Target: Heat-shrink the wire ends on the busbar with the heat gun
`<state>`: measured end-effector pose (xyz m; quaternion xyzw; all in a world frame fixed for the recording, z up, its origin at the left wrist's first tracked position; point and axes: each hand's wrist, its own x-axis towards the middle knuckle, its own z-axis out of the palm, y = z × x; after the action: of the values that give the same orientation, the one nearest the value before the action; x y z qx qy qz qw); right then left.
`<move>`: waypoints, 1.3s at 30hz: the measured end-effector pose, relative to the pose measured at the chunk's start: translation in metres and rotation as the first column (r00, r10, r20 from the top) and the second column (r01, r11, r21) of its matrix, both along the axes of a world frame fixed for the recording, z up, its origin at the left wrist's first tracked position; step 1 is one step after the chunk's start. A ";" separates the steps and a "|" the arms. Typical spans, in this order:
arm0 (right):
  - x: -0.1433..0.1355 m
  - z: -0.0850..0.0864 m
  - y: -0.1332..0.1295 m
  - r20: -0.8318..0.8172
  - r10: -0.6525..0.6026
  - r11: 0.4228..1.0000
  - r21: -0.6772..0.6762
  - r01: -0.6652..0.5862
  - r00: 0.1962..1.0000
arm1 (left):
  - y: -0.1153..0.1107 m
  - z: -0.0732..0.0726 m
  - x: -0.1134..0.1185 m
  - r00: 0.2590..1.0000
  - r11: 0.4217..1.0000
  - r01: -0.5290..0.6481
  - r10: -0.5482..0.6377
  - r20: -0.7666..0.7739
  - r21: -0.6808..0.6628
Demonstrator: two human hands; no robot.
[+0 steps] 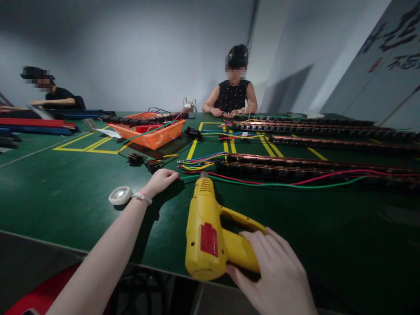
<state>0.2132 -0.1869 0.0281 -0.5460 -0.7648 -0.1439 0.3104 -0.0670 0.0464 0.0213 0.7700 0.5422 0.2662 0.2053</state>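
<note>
My right hand (275,267) is wrapped round the handle of a yellow heat gun (205,232), whose metal nozzle points away from me toward the wires. Left of the nozzle, my left hand (160,181) is closed in a pinch on the end of a wire, by the red and green wires (262,183) that run off to the right. Just beyond the nozzle lies a bundle of blue, red and yellow wire ends (197,166), coming out of a long black and copper bar (278,164). Black connectors (154,165) rest just past my left hand.
An orange basket (154,138) holding wired parts stands beyond my left hand. A small white dish (120,195) sits beside my left wrist. More long bars (328,143) lie at the back right. Two people work across the green table (82,188), which has yellow tape lines.
</note>
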 end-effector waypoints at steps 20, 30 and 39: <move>-0.048 -0.004 0.009 -0.252 0.095 0.993 -0.043 -0.110 0.963 | 0.001 -0.003 -0.004 0.997 1.000 -0.028 0.029 -0.073 0.013; -0.013 0.005 0.004 -0.181 -0.002 0.999 -0.045 -0.006 0.983 | 0.001 -0.003 -0.006 0.999 1.000 -0.014 0.014 -0.046 -0.011; 0.044 -0.003 -0.010 0.090 -0.161 0.987 0.035 0.159 0.983 | 0.000 0.000 -0.006 1.000 0.999 0.010 -0.009 0.012 -0.052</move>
<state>0.2576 -0.1971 0.0250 -0.5941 -0.7299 -0.2038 0.2696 -0.0733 0.0465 0.0215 0.7654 0.5442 0.2553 0.2298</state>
